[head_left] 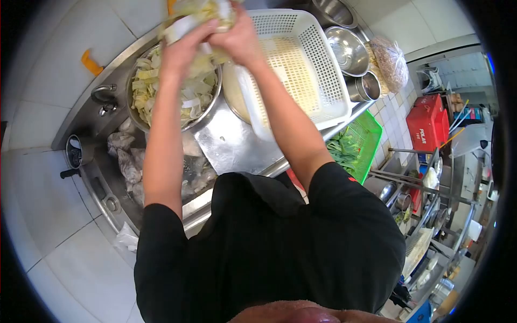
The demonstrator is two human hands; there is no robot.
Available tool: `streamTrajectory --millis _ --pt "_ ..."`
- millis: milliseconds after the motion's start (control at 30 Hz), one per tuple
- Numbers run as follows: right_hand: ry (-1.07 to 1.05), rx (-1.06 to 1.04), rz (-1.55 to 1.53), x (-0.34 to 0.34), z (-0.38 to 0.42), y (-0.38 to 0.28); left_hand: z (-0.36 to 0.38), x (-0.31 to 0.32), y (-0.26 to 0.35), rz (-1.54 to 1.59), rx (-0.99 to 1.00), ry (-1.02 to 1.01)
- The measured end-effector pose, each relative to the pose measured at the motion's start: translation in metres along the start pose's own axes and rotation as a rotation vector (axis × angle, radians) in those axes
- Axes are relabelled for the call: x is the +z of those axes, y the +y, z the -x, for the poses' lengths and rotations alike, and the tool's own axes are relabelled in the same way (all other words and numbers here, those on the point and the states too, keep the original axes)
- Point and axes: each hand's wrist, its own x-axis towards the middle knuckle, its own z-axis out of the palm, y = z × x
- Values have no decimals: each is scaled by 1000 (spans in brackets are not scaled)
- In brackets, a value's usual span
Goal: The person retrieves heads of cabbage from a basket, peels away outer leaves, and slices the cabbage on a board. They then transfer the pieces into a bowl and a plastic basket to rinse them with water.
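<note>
Chopped pale yellow and white cabbage (144, 89) fills a round metal bowl (219, 81) by the sink. Above the bowl's far side, my left hand (186, 46) and my right hand (237, 37) are close together, gripping a bunch of cut cabbage (183, 28) between them. Some pieces hang below the fingers, slightly blurred. Beside the bowl on the right is a white perforated basket (336, 81), with my right forearm across its near left part. The fingers are partly hidden by the leaves.
The sink (102, 177) at left holds pale meat-like pieces (129, 164) in water. A faucet (103, 94) stands behind it. Metal bowls (347, 51) are beyond the basket. A green basket (371, 134) with leafy greens (342, 148) is at right, near a red box (425, 124).
</note>
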Motion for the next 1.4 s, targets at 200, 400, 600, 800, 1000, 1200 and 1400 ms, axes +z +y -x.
streamTrajectory --millis 200,400,600,800,1000,1200,1400 --pt "-156 216 -2 -142 1 36 -30 88 -50 -13 -205 -404" --pt "-89 306 539 -204 10 -4 -39 115 -62 -428 -207 -266" --pt "-241 252 621 -230 52 44 -6 110 -111 -1122 -257 -804" --pt "-262 557 659 -235 0 110 42 108 -103 -1216 17 -772" --pt "-34 64 878 -229 -44 254 51 110 -116 -1078 201 -540" --pt "56 107 889 -218 -43 274 52 105 -118 -1013 218 -505" --pt "6 186 952 -213 -46 264 53 104 -118 -956 229 -479"
